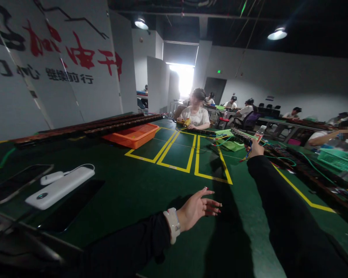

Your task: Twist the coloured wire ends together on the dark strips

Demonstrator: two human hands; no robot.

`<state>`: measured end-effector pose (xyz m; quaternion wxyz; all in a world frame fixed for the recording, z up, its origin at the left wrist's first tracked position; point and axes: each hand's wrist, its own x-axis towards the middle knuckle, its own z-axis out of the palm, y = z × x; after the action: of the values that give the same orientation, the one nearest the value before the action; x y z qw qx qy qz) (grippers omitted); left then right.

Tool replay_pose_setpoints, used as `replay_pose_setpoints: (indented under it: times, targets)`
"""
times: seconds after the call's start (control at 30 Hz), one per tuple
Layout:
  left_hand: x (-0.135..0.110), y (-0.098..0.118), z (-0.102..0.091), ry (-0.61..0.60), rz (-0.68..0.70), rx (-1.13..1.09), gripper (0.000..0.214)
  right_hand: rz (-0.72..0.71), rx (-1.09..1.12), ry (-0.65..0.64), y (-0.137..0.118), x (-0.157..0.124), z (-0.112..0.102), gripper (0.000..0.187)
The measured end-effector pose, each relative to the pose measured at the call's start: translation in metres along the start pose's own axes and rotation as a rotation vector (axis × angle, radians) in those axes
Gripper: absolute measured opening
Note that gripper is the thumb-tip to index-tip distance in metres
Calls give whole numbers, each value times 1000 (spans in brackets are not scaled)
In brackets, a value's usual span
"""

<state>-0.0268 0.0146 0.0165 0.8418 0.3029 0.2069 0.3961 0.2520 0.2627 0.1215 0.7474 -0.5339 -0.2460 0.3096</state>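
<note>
My left hand hovers low over the green table, palm turned sideways and fingers stretched apart, with nothing in it. A white band is round that wrist. My right arm reaches far forward, and my right hand has its fingers closed round the near end of a long dark strip with small parts along it. Blue, red and green wires hang by these fingers. Just left of the strip lies a light green basket; the strip partly hides it. What the strip is exactly cannot be made out.
Yellow tape marks rectangles on the table. An orange basket stands beside long dark strips. A white power bank and phones lie left. More wired strips and a green basket are right. A person sits opposite.
</note>
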Motion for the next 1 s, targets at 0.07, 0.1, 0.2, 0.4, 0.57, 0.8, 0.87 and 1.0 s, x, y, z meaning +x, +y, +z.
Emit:
replay_pose_setpoints:
  times: [0.07,0.1,0.2,0.4,0.57,0.8,0.87,1.0]
  targets:
    - [1,0,-1,-1,0,-2,57,13,16,-78,2,6,13,14]
    - [1,0,-1,1,0,-5,56,21,27,-130,2,8,20,13]
    - [1,1,-1,13,1,-25,54,44,66,-288,-7,16,39,17]
    - [2,1,0,16,-16,-27,49,117,53,-571,-13,26,43,23]
    - [4,0,-1,9,-18,-16,48,83,-29,-629,10,8,24,25]
    - [0,1,4,77,-16,47,43,-157,-440,-608,79,-53,-17,44]
    - [0,0,6,110,13,100,41,-239,-506,-647,101,-80,-33,50]
    - [9,8,2,140,77,289,32,-801,-884,-995,122,-144,-61,51]
